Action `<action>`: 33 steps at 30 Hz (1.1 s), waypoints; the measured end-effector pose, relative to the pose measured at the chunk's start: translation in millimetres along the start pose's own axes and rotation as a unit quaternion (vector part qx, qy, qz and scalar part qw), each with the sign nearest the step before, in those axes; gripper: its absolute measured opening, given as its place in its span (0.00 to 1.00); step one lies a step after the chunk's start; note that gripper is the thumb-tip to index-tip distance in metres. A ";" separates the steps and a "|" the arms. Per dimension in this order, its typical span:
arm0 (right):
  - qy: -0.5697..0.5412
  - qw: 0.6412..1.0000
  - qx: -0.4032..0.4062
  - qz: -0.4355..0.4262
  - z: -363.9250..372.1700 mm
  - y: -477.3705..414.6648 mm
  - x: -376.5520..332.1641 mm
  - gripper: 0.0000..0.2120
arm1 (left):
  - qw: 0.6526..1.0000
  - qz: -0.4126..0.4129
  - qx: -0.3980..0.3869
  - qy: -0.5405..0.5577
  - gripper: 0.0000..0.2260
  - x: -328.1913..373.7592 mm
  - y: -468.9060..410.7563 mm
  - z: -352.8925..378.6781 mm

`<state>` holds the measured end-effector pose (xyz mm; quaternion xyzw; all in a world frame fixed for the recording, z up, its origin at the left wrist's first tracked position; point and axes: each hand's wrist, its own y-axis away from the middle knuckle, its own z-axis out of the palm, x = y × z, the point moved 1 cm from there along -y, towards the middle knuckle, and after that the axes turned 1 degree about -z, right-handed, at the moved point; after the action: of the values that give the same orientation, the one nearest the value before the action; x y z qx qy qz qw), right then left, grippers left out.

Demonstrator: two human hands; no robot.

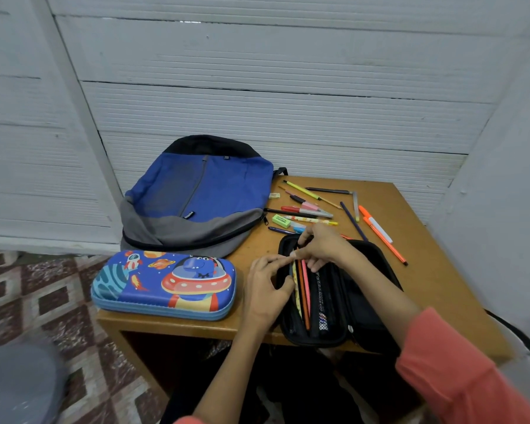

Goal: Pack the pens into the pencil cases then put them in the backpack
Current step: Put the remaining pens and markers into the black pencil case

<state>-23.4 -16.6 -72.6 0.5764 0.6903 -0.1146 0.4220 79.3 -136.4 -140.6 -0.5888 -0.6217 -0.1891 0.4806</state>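
A black pencil case (337, 304) lies open at the table's front, with a yellow, an orange and a pink pen (303, 289) tucked along its left side. My left hand (266, 289) grips the case's left edge. My right hand (322, 246) sits over the far end of the case, fingers curled on the pen tips. A blue space-print pencil case (166, 283) lies closed to the left. The blue and grey backpack (199, 194) lies flat behind it. Several loose pens and pencils (306, 211) are scattered at the back right.
A green eraser (281, 221) and a small white eraser (274, 195) lie among the pens. Two orange pens (380, 234) lie toward the right edge of the wooden table (426, 270). White corrugated walls close in behind and right. Patterned floor at left.
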 end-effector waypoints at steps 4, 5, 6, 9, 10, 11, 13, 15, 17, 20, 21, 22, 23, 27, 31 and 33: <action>0.007 1.000 0.019 -0.004 2.0 -2.7 2.4 0.04 | 1.000 -0.003 0.000 0.001 0.16 1.1 -0.5 0.0; 0.011 1.000 0.026 -0.007 2.3 -3.8 3.4 0.04 | 1.000 -0.004 0.000 0.001 0.16 1.5 -0.7 -0.1; 0.017 0.999 0.031 -0.009 2.9 -4.4 4.5 0.04 | 1.000 -0.005 -0.001 0.001 0.16 1.3 -0.7 -0.1; 0.030 0.999 0.033 -0.014 3.6 -6.0 8.9 0.05 | 1.000 -0.004 -0.005 -0.002 0.16 0.0 -1.1 0.6; 0.035 0.999 0.031 -0.017 3.7 -6.0 9.9 0.05 | 1.000 -0.004 -0.005 -0.001 0.16 -0.8 -1.0 0.9; 0.042 0.998 0.029 -0.021 3.8 -6.0 10.3 0.06 | 1.000 -0.004 -0.004 0.001 0.16 -1.6 -1.0 1.2; 0.057 0.998 0.027 -0.027 4.8 -5.9 10.5 0.08 | 1.000 -0.004 -0.004 0.002 0.16 -2.5 -0.9 1.3; 0.067 0.997 0.028 -0.031 5.7 -6.6 10.6 0.10 | 1.000 -0.005 -0.010 -0.003 0.16 -2.4 -0.8 1.0; 0.072 0.996 0.030 -0.035 6.5 -7.0 10.6 0.11 | 1.000 -0.004 -0.013 -0.004 0.16 -2.8 -1.0 0.9; 0.068 0.996 0.035 -0.036 7.1 -6.3 12.0 0.11 | 1.000 -0.007 -0.014 -0.002 0.16 -2.9 -1.2 0.9; 0.068 0.996 0.034 -0.036 7.0 -6.1 12.3 0.12 | 1.000 -0.006 -0.013 -0.003 0.16 -2.8 -1.2 1.1; 0.066 0.997 0.031 -0.033 6.6 -5.8 11.9 0.12 | 1.000 -0.005 -0.012 -0.003 0.16 -2.9 -1.2 1.2; 0.063 0.997 0.024 -0.030 5.9 -6.1 11.5 0.13 | 1.000 -0.004 -0.011 -0.002 0.16 -2.9 -1.1 1.3; 0.052 0.998 -0.012 -0.016 2.2 -4.0 8.8 0.18 | 1.000 -0.002 -0.010 -0.002 0.15 -2.9 -1.0 1.3; 0.049 0.998 -0.028 -0.022 -0.6 -4.7 11.5 0.16 | 1.000 0.000 -0.010 -0.001 0.15 -2.8 -0.6 1.1; 0.050 0.998 -0.035 -0.027 -0.3 -4.5 11.4 0.14 | 1.000 -0.002 -0.010 0.000 0.15 -3.0 -0.7 1.5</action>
<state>-27.3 -9.8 -82.0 0.5475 0.7292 -0.0725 0.4040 77.7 -137.0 -143.6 -0.5923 -0.6210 -0.1960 0.4745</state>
